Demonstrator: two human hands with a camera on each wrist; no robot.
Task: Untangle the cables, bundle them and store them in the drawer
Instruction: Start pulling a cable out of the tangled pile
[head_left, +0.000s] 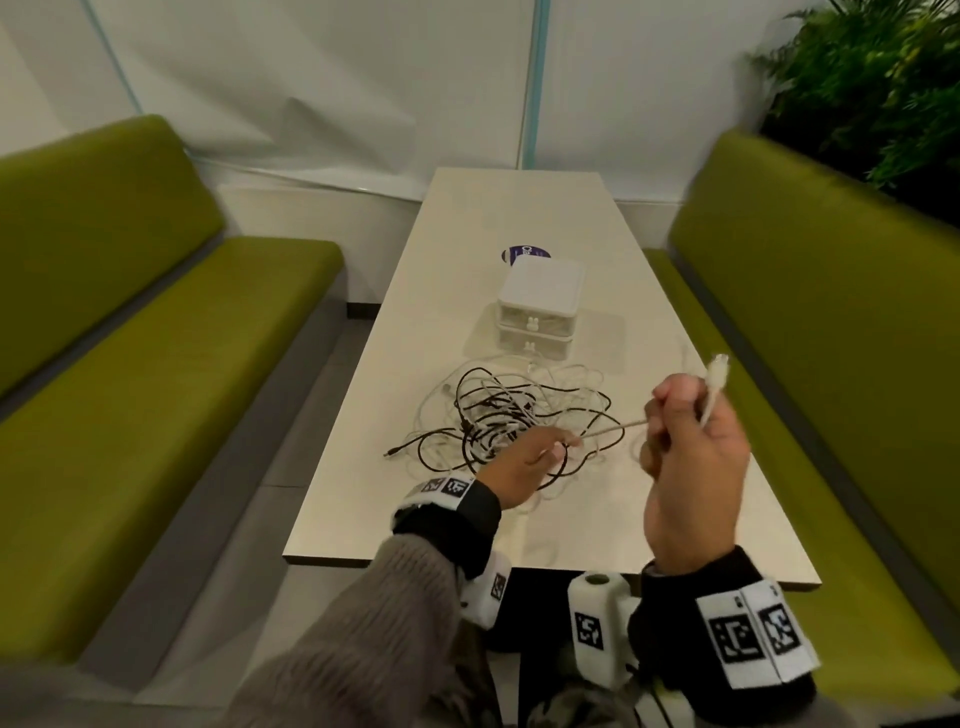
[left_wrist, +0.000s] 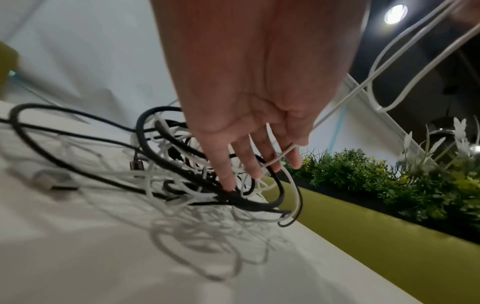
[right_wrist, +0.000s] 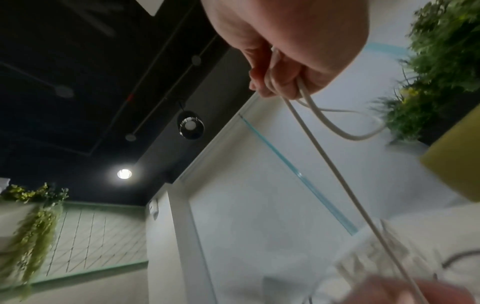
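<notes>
Gripping white cable loops in my curled right hand, the strand running between my left hand's loose, straight fingers above the tangle on the table near the drawers, I fear a hard tug tightens knots or drags everything.

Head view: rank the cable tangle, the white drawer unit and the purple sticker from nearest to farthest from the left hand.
1. cable tangle, directly under the left hand.
2. white drawer unit, beyond the tangle, mid-table.
3. purple sticker, just behind the drawer unit, farthest.
</notes>
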